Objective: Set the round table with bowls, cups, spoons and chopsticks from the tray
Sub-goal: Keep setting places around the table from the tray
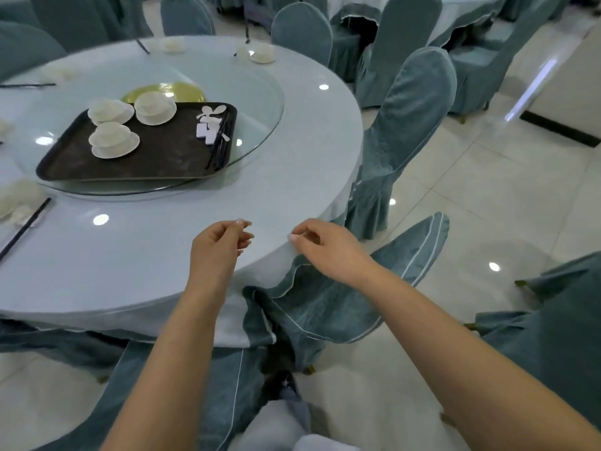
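Over the near edge of the round table, well short of the tray, both hands are empty as far as I can see. Left hand has its fingers curled loosely with thumb and forefinger almost pinched together, nothing between them. Right hand is the same, fingertips right at the tablecloth rim; I can't tell whether it's touching the cloth or just above it.

The tray sits on the glass turntable, with three stacks of bowls toward its far-left part, and spoons plus chopsticks along its right side. I don't see cups I can clearly separate from the bowls.

What worries me: the tray's near corner hangs past the turntable rim, so leaning on it or spinning the glass could tip it and slide the stacks. Grabbing a whole stack one-handed could also send the top bowl off. The chopsticks lie close to the tray lip and might roll out.

Hard to read: the white blocks beside the spoons — chopstick rests maybe, can't say. Settings left of the tray are cut off by the frame and blurry, and the far ones are too small to count, so I can't judge how many seats remain.
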{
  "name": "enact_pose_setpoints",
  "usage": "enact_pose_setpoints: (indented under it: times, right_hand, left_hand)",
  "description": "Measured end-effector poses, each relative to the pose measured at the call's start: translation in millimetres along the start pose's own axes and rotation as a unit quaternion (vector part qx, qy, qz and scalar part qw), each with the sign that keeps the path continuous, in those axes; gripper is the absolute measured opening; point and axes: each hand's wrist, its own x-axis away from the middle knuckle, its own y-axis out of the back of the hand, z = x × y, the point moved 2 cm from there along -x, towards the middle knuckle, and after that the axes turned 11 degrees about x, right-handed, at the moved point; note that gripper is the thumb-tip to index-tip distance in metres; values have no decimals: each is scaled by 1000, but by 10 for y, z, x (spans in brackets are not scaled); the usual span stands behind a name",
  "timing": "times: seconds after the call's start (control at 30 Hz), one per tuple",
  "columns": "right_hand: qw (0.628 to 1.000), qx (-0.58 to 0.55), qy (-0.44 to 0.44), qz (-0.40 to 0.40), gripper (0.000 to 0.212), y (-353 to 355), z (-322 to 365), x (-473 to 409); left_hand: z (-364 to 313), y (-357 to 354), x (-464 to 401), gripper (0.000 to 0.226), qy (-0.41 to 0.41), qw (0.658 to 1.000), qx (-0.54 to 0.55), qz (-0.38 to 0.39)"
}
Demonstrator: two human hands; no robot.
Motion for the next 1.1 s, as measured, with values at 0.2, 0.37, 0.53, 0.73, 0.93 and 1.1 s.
enact_pose_setpoints:
  times: [0.2, 0.37, 0.53, 0.73, 0.93, 1.1]
  right_hand:
    - [999, 15, 28, -6, 31, 159, 174, -701]
    - [997, 21, 70, 5, 29, 143, 332, -1144]
    - [992, 11, 111, 62, 28, -2, 445, -1470]
    - [985, 2, 136, 111, 27, -205, 488, -1693]
    - [984, -6, 119, 133, 25, -420, 557, -1917]
    - [987, -9, 83, 137, 24, -641, 645, -2148]
  left_hand:
    - [-275, 101, -550, 19, -21, 999, -19, -31]
    - [-447, 267, -741, 18, -38, 996, -7, -83]
    - [-471, 443, -713, 17, -27, 989, -11, -145]
    - [-464, 595, -725, 18, -12, 981, -3, -193]
    - [-433, 688, -909, 18, 1, 982, 1, -190]
    - [-371, 870, -1262, 18, 21, 986, -9, -164]
